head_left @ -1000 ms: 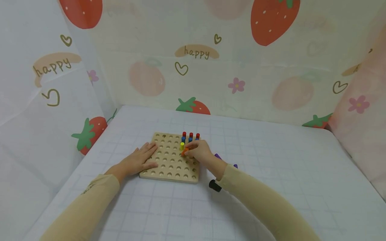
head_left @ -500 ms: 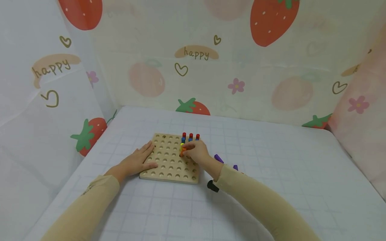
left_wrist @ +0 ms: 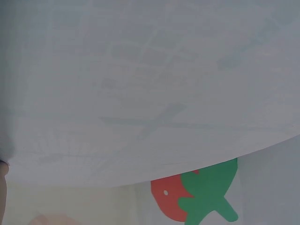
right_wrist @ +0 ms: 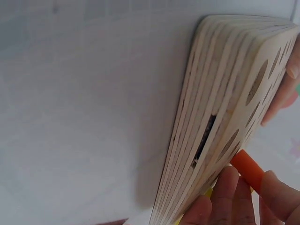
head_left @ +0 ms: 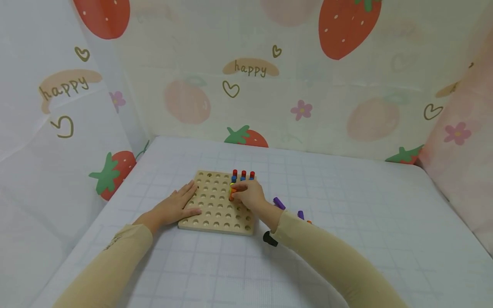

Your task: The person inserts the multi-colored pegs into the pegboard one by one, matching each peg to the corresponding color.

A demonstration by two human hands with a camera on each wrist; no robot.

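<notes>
A square wooden pegboard (head_left: 215, 214) with rows of round holes lies on the table. My left hand (head_left: 173, 208) rests on its left side, fingers spread. Between thumb and fingers my right hand (head_left: 250, 196) pinches an orange peg (right_wrist: 249, 169), whose lower end is right at a hole. Just behind it stands a yellow peg (head_left: 233, 185), partly covered by the fingers. Further back, blue pegs (head_left: 233, 179) and a row of three red pegs (head_left: 244, 174) stand upright in the board. The right hand hides some holes on that side.
Right of the board lie purple pegs (head_left: 279, 203), with an orange peg end (head_left: 309, 222) showing beside the right sleeve. A black peg (head_left: 270, 239) lies near the right cuff. Printed curtains (head_left: 269, 128) border the table at the back and sides.
My right hand has shifted slightly left, bringing the orange peg from a tilt to more upright at the hole. The left hand stays on the board.
</notes>
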